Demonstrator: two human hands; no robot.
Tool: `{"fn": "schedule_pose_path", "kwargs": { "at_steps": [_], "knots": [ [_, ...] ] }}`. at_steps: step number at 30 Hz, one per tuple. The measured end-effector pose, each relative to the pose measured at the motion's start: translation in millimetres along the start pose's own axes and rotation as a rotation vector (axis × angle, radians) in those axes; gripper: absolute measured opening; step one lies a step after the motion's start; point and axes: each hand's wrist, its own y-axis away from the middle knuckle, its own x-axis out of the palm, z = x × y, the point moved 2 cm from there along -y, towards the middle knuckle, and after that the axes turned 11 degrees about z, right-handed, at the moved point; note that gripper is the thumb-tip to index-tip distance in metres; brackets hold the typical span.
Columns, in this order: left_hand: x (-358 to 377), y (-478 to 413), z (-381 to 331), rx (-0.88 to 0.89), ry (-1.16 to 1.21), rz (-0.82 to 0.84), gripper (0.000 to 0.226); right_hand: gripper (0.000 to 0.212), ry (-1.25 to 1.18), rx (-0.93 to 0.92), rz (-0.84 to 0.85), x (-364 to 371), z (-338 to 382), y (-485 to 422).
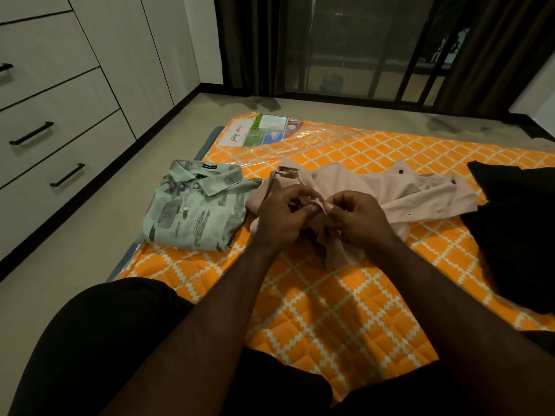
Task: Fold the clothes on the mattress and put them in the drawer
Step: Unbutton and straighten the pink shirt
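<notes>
On the mattress (345, 298), a beige shirt (420, 193) is being pinched by both hands, left (280, 219) and right (359, 219), fingers closed.

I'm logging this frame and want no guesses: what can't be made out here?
Head view:
- What the left hand and right hand pinch on the beige shirt: fingers cover it.
- Black garment: dark, cut by the right edge.
- Green shirt collar label: too small.

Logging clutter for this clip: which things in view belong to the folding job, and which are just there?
Job: beige shirt, pinched by left hand and right hand; folded green shirt; black garment; mattress; drawers.
Just there: mattress label; curtains; window.
</notes>
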Motion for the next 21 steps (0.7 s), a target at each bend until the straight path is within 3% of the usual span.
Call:
{"fn": "schedule_pose_path", "kwargs": {
  "at_steps": [3,5,10,15,21],
  "knots": [
    [6,4,-4,-0.114,0.247,-0.108,0.028,0.012,0.386,-0.117,-0.256,7,2,1],
    [14,7,-10,-0.165,0.414,-0.14,0.038,0.01,0.436,-0.167,-0.302,13,1,4],
    [22,7,-5,-0.204,0.467,-0.175,0.056,0.008,0.469,-0.192,-0.315,26,-7,2],
    [23,5,-1,-0.102,0.324,-0.142,0.042,0.014,0.357,-0.046,-0.28,28,-10,0],
    [12,-1,5,0.036,0.247,0.016,0.026,0.027,-0.331,0.202,0.156,13,-1,-7]
  ]
}}
